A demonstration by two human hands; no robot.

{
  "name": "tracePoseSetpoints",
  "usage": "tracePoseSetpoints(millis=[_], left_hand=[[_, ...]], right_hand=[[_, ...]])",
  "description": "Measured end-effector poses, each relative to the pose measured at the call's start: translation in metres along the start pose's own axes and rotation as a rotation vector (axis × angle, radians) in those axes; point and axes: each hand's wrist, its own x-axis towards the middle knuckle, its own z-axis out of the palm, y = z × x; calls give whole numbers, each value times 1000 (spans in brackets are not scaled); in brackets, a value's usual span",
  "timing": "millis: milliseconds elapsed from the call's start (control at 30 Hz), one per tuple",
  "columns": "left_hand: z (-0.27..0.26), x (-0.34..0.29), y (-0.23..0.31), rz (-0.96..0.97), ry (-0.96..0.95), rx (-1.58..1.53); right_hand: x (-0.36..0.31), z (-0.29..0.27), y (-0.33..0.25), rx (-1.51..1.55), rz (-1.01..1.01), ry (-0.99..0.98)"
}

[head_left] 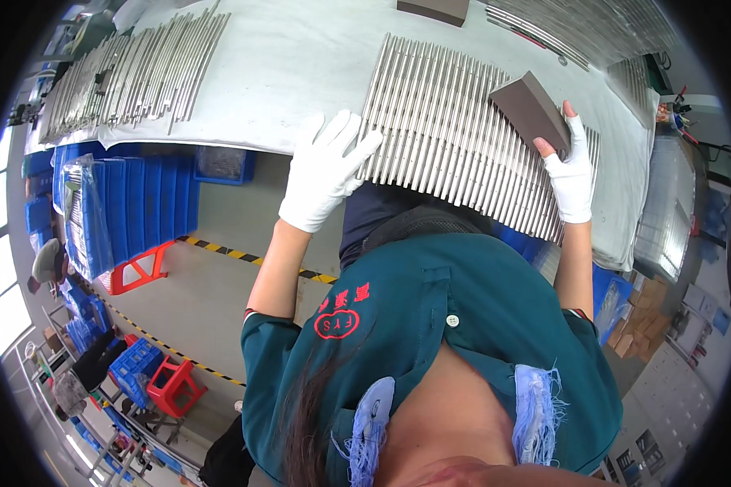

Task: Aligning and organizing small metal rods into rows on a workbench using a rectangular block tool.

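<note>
A row of thin silver metal rods [447,130] lies side by side on the covered table in front of me, their near ends in a slanting line. My right hand [573,174], in a white glove with bare thumb and fingertip, grips the lower end of a brown sanding block [530,109]. The block rests tilted across the right part of the rods. My left hand [323,170], fully gloved in white, lies at the left edge of the row. Its fingers are apart and hold nothing, with the fingertips nearest the rods at or beside the outermost one.
More rods [138,69] lie at the far left, and another bundle [536,40] at the far right. A second brown block [434,10] sits at the back. Blue crates [150,195] stand below the table at left, near red stools [175,385] and striped floor tape [227,250].
</note>
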Motion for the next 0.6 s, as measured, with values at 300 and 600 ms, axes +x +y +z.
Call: tracePoseSetpoints(millis=[300,600], left_hand=[[3,-9,-4,46,73,-26],[6,-11,-1,3,212,-151]], right_hand=[[-2,1,2,-69,-64,-60],[-2,-2,-3,-73,-52,-115]])
